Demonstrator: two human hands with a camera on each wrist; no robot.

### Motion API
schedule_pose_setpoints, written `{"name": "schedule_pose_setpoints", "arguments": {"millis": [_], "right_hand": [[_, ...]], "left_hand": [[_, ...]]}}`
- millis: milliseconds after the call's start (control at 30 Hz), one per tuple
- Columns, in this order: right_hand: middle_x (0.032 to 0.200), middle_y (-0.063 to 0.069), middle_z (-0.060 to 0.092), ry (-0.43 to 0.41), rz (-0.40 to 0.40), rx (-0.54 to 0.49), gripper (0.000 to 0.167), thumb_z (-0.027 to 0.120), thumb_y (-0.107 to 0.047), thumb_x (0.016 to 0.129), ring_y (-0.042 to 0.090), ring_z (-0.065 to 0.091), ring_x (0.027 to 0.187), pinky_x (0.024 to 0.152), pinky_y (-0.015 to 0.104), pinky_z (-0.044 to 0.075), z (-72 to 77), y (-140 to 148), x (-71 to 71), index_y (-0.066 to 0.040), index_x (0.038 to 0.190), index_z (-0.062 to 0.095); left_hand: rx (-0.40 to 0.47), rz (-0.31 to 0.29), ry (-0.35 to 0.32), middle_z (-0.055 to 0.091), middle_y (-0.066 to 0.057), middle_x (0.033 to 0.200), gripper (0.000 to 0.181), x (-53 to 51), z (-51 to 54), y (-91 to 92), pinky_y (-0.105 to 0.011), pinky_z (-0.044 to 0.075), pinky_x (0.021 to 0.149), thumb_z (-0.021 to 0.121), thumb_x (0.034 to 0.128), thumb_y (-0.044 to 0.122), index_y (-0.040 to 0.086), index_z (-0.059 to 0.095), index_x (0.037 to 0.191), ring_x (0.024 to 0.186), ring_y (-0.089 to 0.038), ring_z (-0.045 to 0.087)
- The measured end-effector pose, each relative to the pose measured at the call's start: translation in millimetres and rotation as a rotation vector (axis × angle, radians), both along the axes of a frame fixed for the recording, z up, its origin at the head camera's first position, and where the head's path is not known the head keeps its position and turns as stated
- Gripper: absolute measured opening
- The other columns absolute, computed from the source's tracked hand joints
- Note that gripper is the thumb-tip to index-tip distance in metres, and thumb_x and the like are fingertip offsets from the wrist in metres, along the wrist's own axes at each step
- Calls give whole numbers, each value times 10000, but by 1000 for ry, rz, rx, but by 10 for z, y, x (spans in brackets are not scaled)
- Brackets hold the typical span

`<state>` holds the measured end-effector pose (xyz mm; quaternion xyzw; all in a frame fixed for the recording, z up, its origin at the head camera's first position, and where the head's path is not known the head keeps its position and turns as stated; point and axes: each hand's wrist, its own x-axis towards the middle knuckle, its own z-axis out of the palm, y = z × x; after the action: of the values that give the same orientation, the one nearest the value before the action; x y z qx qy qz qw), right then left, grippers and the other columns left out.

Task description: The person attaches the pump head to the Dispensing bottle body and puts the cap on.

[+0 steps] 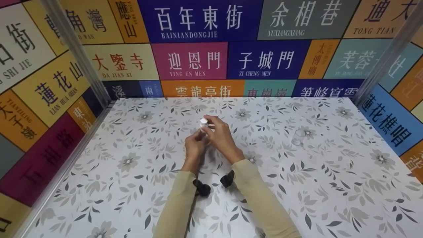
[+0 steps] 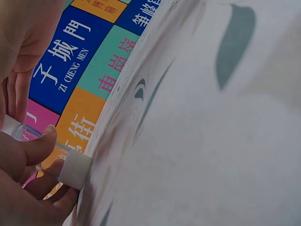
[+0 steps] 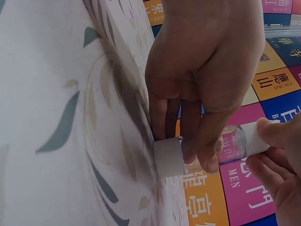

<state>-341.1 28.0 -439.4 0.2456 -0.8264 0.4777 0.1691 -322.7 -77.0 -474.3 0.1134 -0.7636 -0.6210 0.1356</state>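
My two hands meet round a small clear tube [image 3: 230, 141] with a white piece at each end. The left hand [image 1: 195, 143] grips its body near the lower white end [image 2: 75, 169]; that end is at or close to the tabletop, and whether it touches is unclear. Higher up, the right hand [image 1: 218, 130] pinches the upper white end [image 3: 255, 139] between thumb and fingers. In the right wrist view the tube lies across the picture, with left fingers hiding part of its middle. A clear glass or plastic container [image 1: 299, 137] is on the table to the right.
The table [image 1: 132, 195] bears a white cover with grey leaves and flowers. Colourful sign panels [image 1: 201, 19] stand behind it and at both sides, with clear edging [image 1: 96, 79] at the corners. A black wrist camera [image 1: 202, 188] sits by each sleeve.
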Motion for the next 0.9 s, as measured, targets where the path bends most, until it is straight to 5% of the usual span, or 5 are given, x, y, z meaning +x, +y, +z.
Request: {"name": "schedule_pose_setpoints", "arguments": {"millis": [233,633,900], "right_hand": [[1305,193,637,-32,9,-17,436,691,-121,937,319,631,1210,1020,398,527,12,7,5,7,1337,576],[1310,196,642,-57,4,17,394,649,-56,951,299,656,1176,1002,336,535,8,-10,12,11,1335,586],[1284,199,648,-25,-13,3,452,713,-93,913,316,642,1189,1018,362,526,3,-18,1,21,1330,581]], "left_hand": [[12,3,-30,720,-161,1211,379,-6,-21,-3,-310,551,857,704,860,10,45,698,1238,1134,-268,682],[-20,18,-22,745,-192,1128,318,12,6,-3,-232,525,710,705,849,28,26,735,1165,953,-263,692],[14,10,38,749,-221,1076,307,9,-5,-2,-216,501,708,673,835,-33,-25,733,1137,875,-225,661]]}}
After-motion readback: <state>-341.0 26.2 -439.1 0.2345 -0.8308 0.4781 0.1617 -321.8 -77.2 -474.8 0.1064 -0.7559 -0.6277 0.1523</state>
